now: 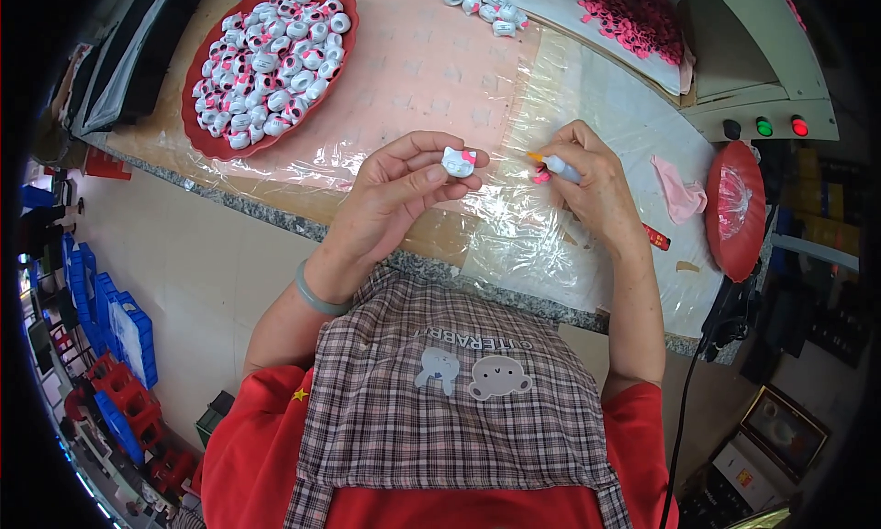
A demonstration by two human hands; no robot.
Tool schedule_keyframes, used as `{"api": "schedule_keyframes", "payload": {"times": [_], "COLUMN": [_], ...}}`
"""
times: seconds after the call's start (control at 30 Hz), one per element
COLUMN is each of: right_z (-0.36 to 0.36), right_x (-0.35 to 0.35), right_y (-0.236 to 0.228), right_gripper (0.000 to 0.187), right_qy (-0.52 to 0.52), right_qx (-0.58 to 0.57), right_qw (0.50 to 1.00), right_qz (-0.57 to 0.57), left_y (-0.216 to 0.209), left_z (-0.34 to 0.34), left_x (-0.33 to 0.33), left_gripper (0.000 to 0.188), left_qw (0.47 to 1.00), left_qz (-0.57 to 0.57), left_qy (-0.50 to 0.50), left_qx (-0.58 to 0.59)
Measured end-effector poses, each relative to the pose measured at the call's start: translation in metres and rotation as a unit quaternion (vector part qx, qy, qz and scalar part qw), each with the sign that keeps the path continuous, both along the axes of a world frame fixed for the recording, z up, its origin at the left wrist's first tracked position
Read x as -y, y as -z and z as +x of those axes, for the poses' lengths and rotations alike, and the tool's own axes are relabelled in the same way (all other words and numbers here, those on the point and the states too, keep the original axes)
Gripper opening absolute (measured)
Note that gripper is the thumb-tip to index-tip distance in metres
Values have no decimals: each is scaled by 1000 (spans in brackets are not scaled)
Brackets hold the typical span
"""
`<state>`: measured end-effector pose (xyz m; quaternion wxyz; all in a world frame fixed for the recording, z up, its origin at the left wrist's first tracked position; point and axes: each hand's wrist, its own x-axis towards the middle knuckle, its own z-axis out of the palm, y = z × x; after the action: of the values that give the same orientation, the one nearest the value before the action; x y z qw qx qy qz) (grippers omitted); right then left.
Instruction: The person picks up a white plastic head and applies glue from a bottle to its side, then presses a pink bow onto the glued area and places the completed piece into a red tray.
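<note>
I have the left grip [399, 182] clamped on a white cat-head bead [458, 163], the right grip [592, 176] closed around an orange-tipped squeeze bottle [563, 169]; pink piece [541, 175] just beside the right grip

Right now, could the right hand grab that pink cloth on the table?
Probably yes: the pink cloth lies close to the right hand, with nothing visible standing between them, though that hand is holding a small white bottle.

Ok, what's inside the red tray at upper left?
The red tray holds heaped small white pieces, many partly pink. The heap covers the tray's bottom and any lower pieces.
</note>
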<state>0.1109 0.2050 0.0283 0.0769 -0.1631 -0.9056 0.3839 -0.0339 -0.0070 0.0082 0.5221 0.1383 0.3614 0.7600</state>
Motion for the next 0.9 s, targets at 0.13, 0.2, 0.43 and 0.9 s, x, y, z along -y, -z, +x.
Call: {"api": "schedule_keyframes", "payload": {"times": [0.13,0.2,0.43,0.9], "right_z": [0,4,20,23], "right_x": [-4,-7,15,52], "right_y": [0,3,-9,-18], "right_gripper": [23,21,10,15], "right_qy": [9,0,81,112], "right_qx": [-10,-56,-75,-102], "right_qw": [1000,998,931,896], "right_qz": [-15,8,-347,-417], "left_y": [1,0,-6,-10], "left_z": [-2,-1,15,32], "left_x": [4,3,-10,-16], "left_gripper": [28,28,27,28], "left_qw": [1000,1000,999,979], "left_qz": [1,-1,-12,-69], "left_qy": [-11,-13,24,39], "left_qx": [-4,-4,-35,-185]}}
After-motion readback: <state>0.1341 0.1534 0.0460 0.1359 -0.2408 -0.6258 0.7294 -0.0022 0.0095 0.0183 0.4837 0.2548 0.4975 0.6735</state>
